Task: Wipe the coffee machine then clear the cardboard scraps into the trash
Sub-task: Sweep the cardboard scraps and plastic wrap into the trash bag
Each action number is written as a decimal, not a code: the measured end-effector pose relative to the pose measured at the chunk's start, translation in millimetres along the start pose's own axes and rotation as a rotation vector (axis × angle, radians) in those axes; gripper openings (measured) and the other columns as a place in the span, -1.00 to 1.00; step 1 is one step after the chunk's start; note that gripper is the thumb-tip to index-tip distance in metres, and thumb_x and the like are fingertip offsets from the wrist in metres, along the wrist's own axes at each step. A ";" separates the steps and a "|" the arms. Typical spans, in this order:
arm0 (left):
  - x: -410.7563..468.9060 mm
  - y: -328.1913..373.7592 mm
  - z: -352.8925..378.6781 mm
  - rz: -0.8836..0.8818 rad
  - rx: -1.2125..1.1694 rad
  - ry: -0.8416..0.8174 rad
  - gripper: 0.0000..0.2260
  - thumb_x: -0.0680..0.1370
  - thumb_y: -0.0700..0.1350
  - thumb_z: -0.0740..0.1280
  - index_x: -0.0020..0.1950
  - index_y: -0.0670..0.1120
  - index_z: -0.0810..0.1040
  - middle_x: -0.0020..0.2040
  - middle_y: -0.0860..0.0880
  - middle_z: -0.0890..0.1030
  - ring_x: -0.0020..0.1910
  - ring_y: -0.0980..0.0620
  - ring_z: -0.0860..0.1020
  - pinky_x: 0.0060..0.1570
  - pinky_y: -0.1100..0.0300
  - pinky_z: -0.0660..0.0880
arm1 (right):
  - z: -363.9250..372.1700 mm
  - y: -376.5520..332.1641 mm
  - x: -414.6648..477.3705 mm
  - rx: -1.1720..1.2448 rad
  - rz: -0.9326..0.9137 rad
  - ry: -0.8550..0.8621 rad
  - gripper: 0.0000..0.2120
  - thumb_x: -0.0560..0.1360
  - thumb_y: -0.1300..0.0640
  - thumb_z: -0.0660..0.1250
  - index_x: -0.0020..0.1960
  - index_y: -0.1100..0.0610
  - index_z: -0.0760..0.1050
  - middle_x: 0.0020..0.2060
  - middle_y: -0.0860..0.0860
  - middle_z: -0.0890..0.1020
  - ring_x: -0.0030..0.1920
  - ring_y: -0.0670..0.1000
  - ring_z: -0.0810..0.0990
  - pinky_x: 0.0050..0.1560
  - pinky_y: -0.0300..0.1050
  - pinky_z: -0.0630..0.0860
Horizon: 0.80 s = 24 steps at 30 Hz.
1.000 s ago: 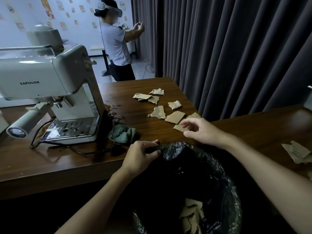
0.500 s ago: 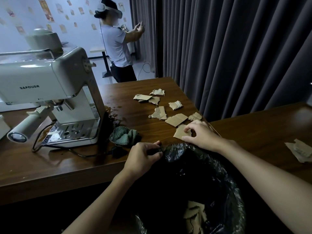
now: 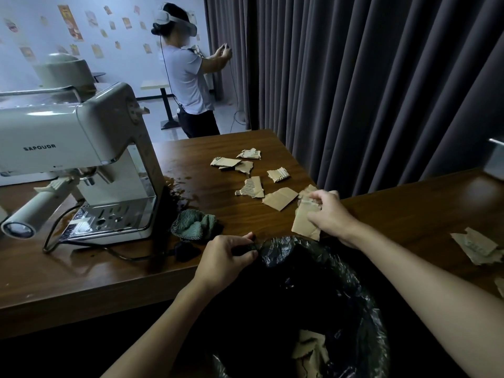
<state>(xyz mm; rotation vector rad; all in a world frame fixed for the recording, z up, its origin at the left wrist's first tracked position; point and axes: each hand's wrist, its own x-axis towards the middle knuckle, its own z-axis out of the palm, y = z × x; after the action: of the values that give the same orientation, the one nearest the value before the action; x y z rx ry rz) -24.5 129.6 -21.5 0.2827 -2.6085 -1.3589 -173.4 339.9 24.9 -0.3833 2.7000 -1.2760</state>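
A flat brown cardboard scrap (image 3: 304, 223) is pinched along its right side by the curled fingers and thumb of the right hand (image 3: 331, 214). Its long axis runs from the near table edge away toward the curtain, and its lower corner points down at the rim of the black plastic trash bag (image 3: 313, 257). Whether the scrap is touching the dark wooden table (image 3: 109, 268) cannot be told. The bag's rim is gripped by the left hand (image 3: 226, 257), fingers curled round the bunched plastic just below the table edge. Torn cardboard pieces (image 3: 311, 350) are seen deep inside the bag.

Five more torn cardboard scraps (image 3: 279, 197) are scattered flat on the table beyond the right hand, near its far right corner. A crumpled green cloth (image 3: 195, 225) is lying just beside the base of the cream-coloured coffee machine (image 3: 81, 148), whose pale handle (image 3: 27, 219) is pointed toward the near left. A dark spill (image 3: 177, 192) is visible by the machine's right side. Further scraps (image 3: 474, 245) are lying on the wooden counter (image 3: 409, 208) to the right. A grey curtain (image 3: 354, 77) is hung behind, and a person (image 3: 188, 77) wearing a headset is standing in the background.
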 end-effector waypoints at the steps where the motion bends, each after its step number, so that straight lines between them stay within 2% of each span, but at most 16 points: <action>1: 0.2 -0.2 0.2 -0.003 0.000 -0.001 -0.72 0.49 -0.14 0.50 0.20 -0.12 0.68 0.23 0.06 0.65 -0.02 0.50 0.47 -0.15 0.58 0.38 | -4.1 0.1 -0.2 0.053 -0.001 0.014 -0.56 0.40 0.34 0.35 0.24 0.11 0.44 0.17 0.09 0.38 0.09 0.06 0.47 -0.03 -0.19 0.43; 3: 0.3 -0.8 0.3 -0.006 0.003 -0.005 -0.72 0.49 -0.13 0.50 0.20 -0.13 0.68 0.19 0.01 0.67 0.00 0.48 0.46 -0.18 0.59 0.38 | -13.2 -3.8 -2.8 0.189 -0.006 0.004 -0.67 0.39 0.33 0.36 0.11 0.09 0.46 0.08 0.12 0.53 0.00 0.05 0.55 -0.17 -0.16 0.46; 6: 1.0 -1.4 0.6 0.006 0.018 0.001 -0.74 0.49 -0.14 0.50 0.17 -0.14 0.69 0.16 -0.03 0.69 -0.01 0.49 0.42 -0.20 0.60 0.36 | -27.6 -18.9 -15.7 0.414 0.021 -0.107 -0.76 0.47 0.38 0.31 0.06 0.12 0.48 0.04 0.16 0.62 0.08 0.11 0.59 -0.10 -0.11 0.50; 9: 1.1 -1.6 0.8 0.006 0.023 0.003 -0.76 0.49 -0.14 0.50 0.15 -0.12 0.70 0.17 -0.01 0.68 0.02 0.44 0.47 -0.17 0.58 0.38 | -42.2 -28.1 -27.4 0.484 0.039 -0.449 -0.74 0.52 0.37 0.29 0.19 0.20 0.51 0.12 0.18 0.58 0.17 0.16 0.57 0.01 -0.05 0.57; 11: 0.6 -1.4 1.2 0.019 0.034 0.010 -0.78 0.49 -0.14 0.50 0.13 -0.11 0.71 0.19 0.04 0.67 0.03 0.43 0.49 -0.15 0.57 0.38 | -44.4 -28.9 -29.7 0.353 -0.001 -0.586 -0.75 0.55 0.29 0.30 0.22 0.20 0.53 0.09 0.16 0.64 0.12 0.12 0.62 0.05 -0.03 0.60; 14: 0.3 -1.1 1.8 0.029 0.037 0.017 -0.77 0.48 -0.13 0.51 0.14 -0.10 0.71 0.24 0.07 0.64 0.09 0.36 0.54 -0.08 0.52 0.41 | -33.8 -25.9 -24.8 0.205 -0.064 -0.458 -0.81 0.57 0.23 0.31 0.17 0.13 0.57 0.02 0.05 0.69 0.09 0.07 0.65 0.14 0.02 0.55; 17: 1.9 -1.0 -0.7 -0.001 0.007 -0.014 -0.73 0.49 -0.12 0.50 0.18 -0.11 0.69 0.25 0.06 0.63 0.09 0.34 0.53 -0.13 0.54 0.39 | -17.9 -20.7 -12.1 0.107 -0.112 -0.369 -0.77 0.54 0.22 0.33 0.18 0.03 0.55 0.13 -0.01 0.63 0.19 -0.01 0.57 0.29 0.02 0.48; 21: 1.7 0.3 -1.7 -0.014 -0.023 -0.033 -0.72 0.50 -0.12 0.50 0.21 -0.11 0.67 0.28 0.11 0.60 0.07 0.35 0.55 -0.12 0.53 0.40 | 1.2 -24.2 1.8 -0.103 -0.172 -0.361 -0.45 0.52 0.15 0.31 0.48 -0.04 0.30 0.41 -0.04 0.41 0.40 -0.02 0.35 0.39 -0.07 0.31; 24: 1.4 0.6 -0.9 -0.012 -0.028 -0.028 -0.74 0.50 -0.14 0.50 0.18 -0.11 0.69 0.23 0.11 0.62 -0.06 0.48 0.51 -0.13 0.57 0.38 | 12.9 -28.1 7.7 -0.196 -0.155 -0.375 -0.35 0.54 0.13 0.26 0.56 -0.08 0.09 0.49 -0.07 0.30 0.50 0.03 0.21 0.48 0.05 0.15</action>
<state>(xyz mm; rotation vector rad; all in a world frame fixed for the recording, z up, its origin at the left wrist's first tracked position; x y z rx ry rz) -25.6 128.9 -20.4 0.2773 -2.6127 -1.4120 -173.1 311.0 38.4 -0.7825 2.5119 -0.8640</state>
